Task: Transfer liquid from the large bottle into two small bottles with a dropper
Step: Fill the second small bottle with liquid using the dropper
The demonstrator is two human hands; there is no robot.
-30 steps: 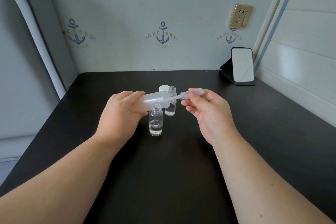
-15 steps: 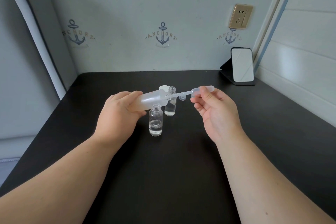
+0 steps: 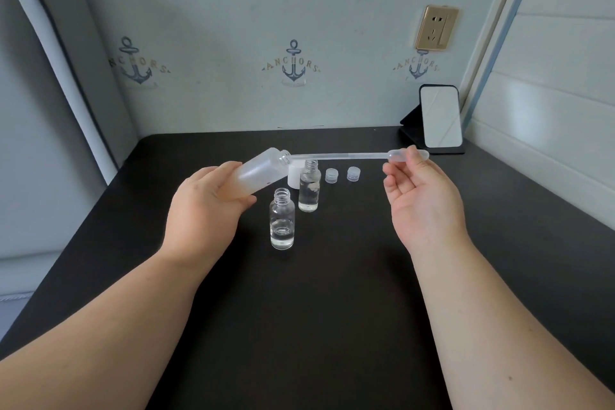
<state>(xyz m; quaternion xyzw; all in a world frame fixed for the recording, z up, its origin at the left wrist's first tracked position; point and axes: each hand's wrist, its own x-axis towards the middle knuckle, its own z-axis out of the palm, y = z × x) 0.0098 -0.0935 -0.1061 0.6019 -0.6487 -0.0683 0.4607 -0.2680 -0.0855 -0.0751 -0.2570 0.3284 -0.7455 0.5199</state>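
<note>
Head view, two small bottles point(image 3: 282, 222), two caps point(image 3: 342, 174)

Both forearms bare, reaching forward over tabletop point(image 3: 332, 326), hands raised off it. Left hand point(image 3: 203, 210) back-up, fingers wrapped around large bottle point(image 3: 259, 173), bottle tilted, mouth pointing right. Right hand point(image 3: 422, 206) palm facing inward, thumb and forefinger pinching dropper point(image 3: 352, 155) at bulb end, other fingers loosely curled. Dropper near level, tip at bottle mouth. Hands well apart.
</note>
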